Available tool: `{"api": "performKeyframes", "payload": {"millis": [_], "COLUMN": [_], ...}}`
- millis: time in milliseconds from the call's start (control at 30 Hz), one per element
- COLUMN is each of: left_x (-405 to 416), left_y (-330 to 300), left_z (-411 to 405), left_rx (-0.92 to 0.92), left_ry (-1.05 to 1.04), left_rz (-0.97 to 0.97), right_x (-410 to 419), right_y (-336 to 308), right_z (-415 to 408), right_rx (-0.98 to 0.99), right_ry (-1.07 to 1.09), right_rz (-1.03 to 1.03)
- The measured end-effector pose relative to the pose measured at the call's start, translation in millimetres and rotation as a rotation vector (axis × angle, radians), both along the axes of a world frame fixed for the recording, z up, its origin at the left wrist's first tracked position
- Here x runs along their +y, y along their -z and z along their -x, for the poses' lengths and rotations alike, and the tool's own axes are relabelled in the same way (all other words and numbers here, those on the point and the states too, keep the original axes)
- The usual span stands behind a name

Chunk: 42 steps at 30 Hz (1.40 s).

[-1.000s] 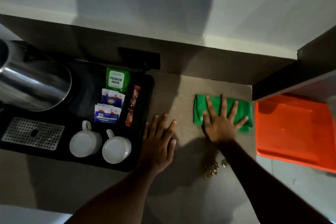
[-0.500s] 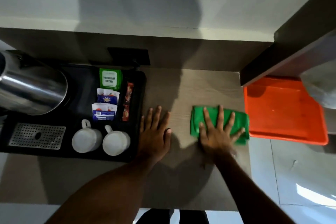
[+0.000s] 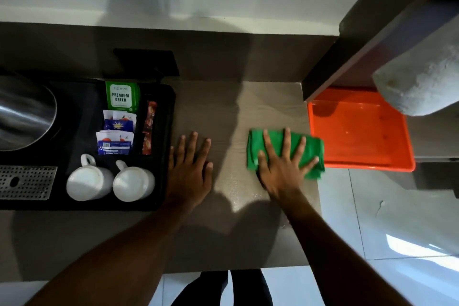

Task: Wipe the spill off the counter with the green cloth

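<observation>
The green cloth (image 3: pixel 311 147) lies folded on the wood-grain counter (image 3: pixel 223 112), close to its right edge. My right hand (image 3: pixel 280 169) presses flat on the cloth with the fingers spread, covering its middle. My left hand (image 3: pixel 190 171) rests flat on the bare counter to the left, fingers apart, holding nothing. A faint wet sheen (image 3: pixel 248 195) shows on the counter just in front of the cloth. I see no droplets.
A black tray (image 3: pixel 164 204) at the left holds two white mugs (image 3: pixel 87 184), tea sachets (image 3: pixel 121 95) and a steel kettle (image 3: pixel 22 117). An orange tray (image 3: pixel 360 131) sits lower, right of the counter edge. A pale rolled object (image 3: pixel 419 87) hangs above it.
My right hand has slid the cloth toward me and to the right edge of the counter. The droplets seen a second ago no longer show. My left hand has stayed flat.
</observation>
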<state>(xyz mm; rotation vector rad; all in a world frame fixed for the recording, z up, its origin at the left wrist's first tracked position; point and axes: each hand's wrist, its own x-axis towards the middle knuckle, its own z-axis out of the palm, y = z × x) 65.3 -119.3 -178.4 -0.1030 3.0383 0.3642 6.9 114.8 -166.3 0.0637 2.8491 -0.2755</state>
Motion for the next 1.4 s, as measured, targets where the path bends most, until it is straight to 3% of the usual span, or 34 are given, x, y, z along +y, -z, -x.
{"api": "performKeyframes", "payload": {"millis": [100, 233, 333, 433, 533, 600, 700, 767, 833, 1033, 1167, 1233, 1300, 1400], "left_x": [2, 4, 3, 4, 4, 4, 4, 4, 4, 4, 4, 3, 5, 10], "left_y": [0, -8, -10, -6, -2, -1, -2, -2, -2, 2, 6, 1, -7, -19], "left_z": [-1, -3, -3, -4, -2, -5, -4, -4, -6, -3, -2, -4, -5, -10], "left_rx": [-0.001, 0.004, -0.001, 0.016, 0.044, 0.057, 0.058, 0.04, 0.042, 0.061, 0.062, 0.032, 0.007, -0.045], "left_ry": [0.001, -0.009, -0.008, -0.01, -0.017, -0.021, -0.015, -0.012, -0.017, -0.012, -0.013, -0.022, -0.022, -0.041], "left_rz": [0.025, 0.005, -0.008, -0.01, -0.01, -0.005, 0.0, 0.0, -0.002, -0.01, -0.002, -0.014, -0.019, -0.027], "right_x": [-47, -47, 9, 32, -6, -34, -26, 12, 43, 17, -40, -49, -37, -13], "right_y": [6, 2, -1, 2, -3, -3, 4, -1, 1, 2, 1, -7, -15, -25], "right_z": [26, -107, -175, -115, -17, -14, -118, -194, -215, -111, 18, 31, -6, -130], "right_rx": [0.015, 0.04, -0.001, 0.032, -0.005, 0.006, 0.052, 0.024, -0.03, -0.02, -0.051, -0.115, -0.138, -0.147], "right_ry": [0.022, -0.169, -0.092, -0.022, -0.009, -0.075, -0.22, -0.198, -0.178, 0.008, -0.045, -0.093, -0.155, -0.179], "right_rz": [0.02, 0.011, 0.009, -0.024, 0.005, 0.012, -0.015, -0.04, -0.071, -0.007, 0.052, 0.063, 0.047, -0.006]}}
